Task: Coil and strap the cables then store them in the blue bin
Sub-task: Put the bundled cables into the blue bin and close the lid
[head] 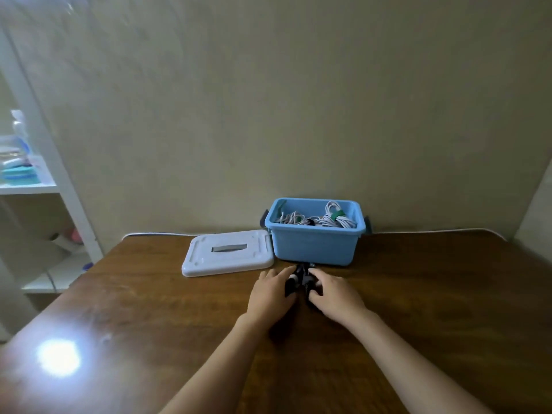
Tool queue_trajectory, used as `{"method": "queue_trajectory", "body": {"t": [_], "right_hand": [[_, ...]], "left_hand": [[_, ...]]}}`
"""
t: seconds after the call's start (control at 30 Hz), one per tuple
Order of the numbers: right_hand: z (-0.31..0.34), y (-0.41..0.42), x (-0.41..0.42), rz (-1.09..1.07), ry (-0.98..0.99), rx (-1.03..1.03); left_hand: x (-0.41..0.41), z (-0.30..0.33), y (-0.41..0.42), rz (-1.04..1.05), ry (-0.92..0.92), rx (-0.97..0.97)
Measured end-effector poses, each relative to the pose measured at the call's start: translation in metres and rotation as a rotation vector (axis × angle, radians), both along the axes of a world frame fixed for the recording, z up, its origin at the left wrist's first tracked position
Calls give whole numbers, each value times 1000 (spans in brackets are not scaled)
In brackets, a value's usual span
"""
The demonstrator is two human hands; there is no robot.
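Cables stored: several pale coiled cables (pixel 316 220) already lie inside the blue bin (pixel 315 245); 1 coil stands higher at the right and wears a green strap (pixel 338 216).
Cable in hand: a dark bundle (pixel 300 279) lies on the wooden table (pixel 134 309), just in front of the bin and between both hands; blur hides whether it is fully coiled or strapped.
Left hand: the left hand (pixel 273 294) lies over the left side of the dark bundle, fingers curved onto it, apparently holding it down.
Right hand: the right hand (pixel 333 292) meets the bundle from the right, fingertips curled in at its middle, apparently pinching it.
Bin: open, at the far edge of the table against the wall, with dark latches on both ends.
Lid: the white lid (pixel 228 256) lies flat on the table, touching or just beside the bin's left wall.
Done so far: judging by the contents, most cables are coiled and stored, and at least 1 is strapped.
Left to do: this dark bundle seems to be the last loose item on the table; it likely needs its strap closed and a short lift into the bin.
Uncertain: how many coils are in the bin, and whether all carry straps, cannot be told.
Surroundings: a white shelf unit (pixel 44 186) with blurred items stands at the left.
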State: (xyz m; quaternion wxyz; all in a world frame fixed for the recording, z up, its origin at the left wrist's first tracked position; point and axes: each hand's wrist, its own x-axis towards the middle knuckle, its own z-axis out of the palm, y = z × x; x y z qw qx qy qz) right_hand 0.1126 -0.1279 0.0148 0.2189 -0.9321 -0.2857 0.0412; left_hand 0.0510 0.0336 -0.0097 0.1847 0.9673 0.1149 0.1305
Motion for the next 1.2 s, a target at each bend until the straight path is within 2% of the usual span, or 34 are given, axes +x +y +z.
{"method": "queue_trajectory", "body": {"t": [0.17, 0.33, 0.43, 0.53, 0.63, 0.73, 0.8, 0.9, 0.97, 1.07, 1.2], "right_hand": [[2, -10, 0, -54, 120, 148], [24, -20, 9, -105, 222, 439], [52, -21, 19, -49, 205, 648], [86, -19, 39, -3, 72, 817], [109, -13, 70, -61, -230, 756], [119, -3, 102, -157, -382, 600], [109, 4, 121, -163, -366, 379], [80, 11, 145, -73, -251, 45], [76, 11, 151, -52, -176, 31], [80, 12, 152, -13, -186, -7], [71, 12, 143, -16, -274, -26]], "left_hand": [[-4, 8, -3, -11, 23, -83], [-5, 40, 4, -57, 10, -459], [-6, 72, 12, -111, -88, -628], [3, 108, 20, -123, -277, -808], [27, 139, 31, -112, -463, -896], [68, 152, 38, -102, -545, -791], [100, 142, 44, -109, -474, -567], [137, 111, 48, -227, -140, -112], [147, 101, 49, -178, 63, 67], [149, 103, 50, -125, 138, 135], [145, 103, 57, -199, 112, 97]]}}
